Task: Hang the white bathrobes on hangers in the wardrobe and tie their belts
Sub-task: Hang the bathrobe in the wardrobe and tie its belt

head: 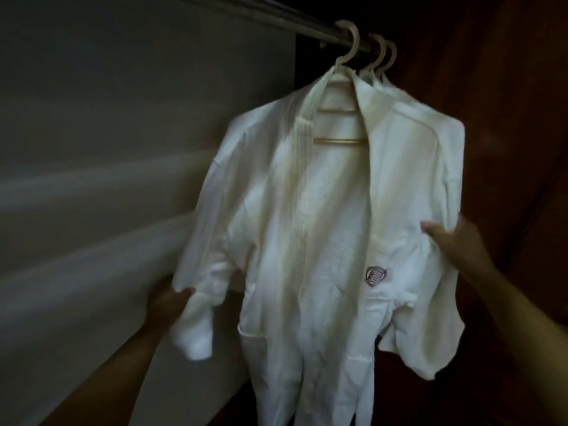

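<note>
A white bathrobe point(322, 241) hangs open-fronted on a cream hanger point(338, 141) inside a dimly lit wardrobe, its hook looped over a dark rod point(307, 27) that runs across the top of the frame. The hooks of two more hangers point(381, 53) sit just behind it on the same rail, with further white fabric bunched close against the front robe's collar. A person reaches in with both bare arms from below. The left hand point(169, 302) holds the cuff end of the sleeve point(196, 327) on that side, thumb lying over the fabric's edge and the other fingers hidden behind it. The right hand point(455, 241) is raised higher against the robe's other side, fingers reaching onto the cloth near the chest; motion blur and folds of fabric make it impossible to tell whether it grips the cloth or only rests on it. A small embroidered emblem point(375, 275) shows on the chest panel below that hand. The robe's lower part drops out of view at the bottom edge. A pale panel point(123, 149) fills the left of the scene, and dark reddish wood point(522, 118) the right.
</note>
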`<state>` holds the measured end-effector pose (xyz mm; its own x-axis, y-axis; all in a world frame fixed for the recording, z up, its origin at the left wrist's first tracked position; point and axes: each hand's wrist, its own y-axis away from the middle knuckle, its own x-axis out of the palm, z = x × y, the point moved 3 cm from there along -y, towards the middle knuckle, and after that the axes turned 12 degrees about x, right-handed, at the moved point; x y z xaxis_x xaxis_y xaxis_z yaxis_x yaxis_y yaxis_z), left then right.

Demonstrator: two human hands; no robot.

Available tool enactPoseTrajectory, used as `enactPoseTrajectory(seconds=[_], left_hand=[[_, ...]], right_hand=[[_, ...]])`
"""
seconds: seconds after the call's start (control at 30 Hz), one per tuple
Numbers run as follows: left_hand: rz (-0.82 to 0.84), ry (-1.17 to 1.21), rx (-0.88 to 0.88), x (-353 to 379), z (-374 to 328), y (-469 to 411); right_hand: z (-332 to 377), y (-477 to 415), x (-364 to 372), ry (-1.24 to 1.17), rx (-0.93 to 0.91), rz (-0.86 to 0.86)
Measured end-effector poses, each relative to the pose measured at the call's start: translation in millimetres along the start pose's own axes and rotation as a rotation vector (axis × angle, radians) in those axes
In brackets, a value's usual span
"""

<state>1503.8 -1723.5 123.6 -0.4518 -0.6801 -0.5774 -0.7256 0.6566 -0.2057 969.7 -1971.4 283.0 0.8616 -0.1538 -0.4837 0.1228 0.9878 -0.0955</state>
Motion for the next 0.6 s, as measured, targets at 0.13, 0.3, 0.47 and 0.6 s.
enactPoseTrajectory(seconds=[0.13,0.3,0.47,0.6], left_hand=[[-0.068,-0.108,-0.006,4,20,23],[-0.03,-0.443,-0.015,24,28,38],[-0.12,-0.19,-0.373,42,32,60],[-0.074,-0.013,-0.351,72,44,98]], right_hand=[[-68,17,12,0.075,0.086,0.026],[-148,33,16,0.263,0.223,0.021],[-217,57,27,0.499,0.422,-0.024],[-251,96,41,0.309,0.774,0.047]])
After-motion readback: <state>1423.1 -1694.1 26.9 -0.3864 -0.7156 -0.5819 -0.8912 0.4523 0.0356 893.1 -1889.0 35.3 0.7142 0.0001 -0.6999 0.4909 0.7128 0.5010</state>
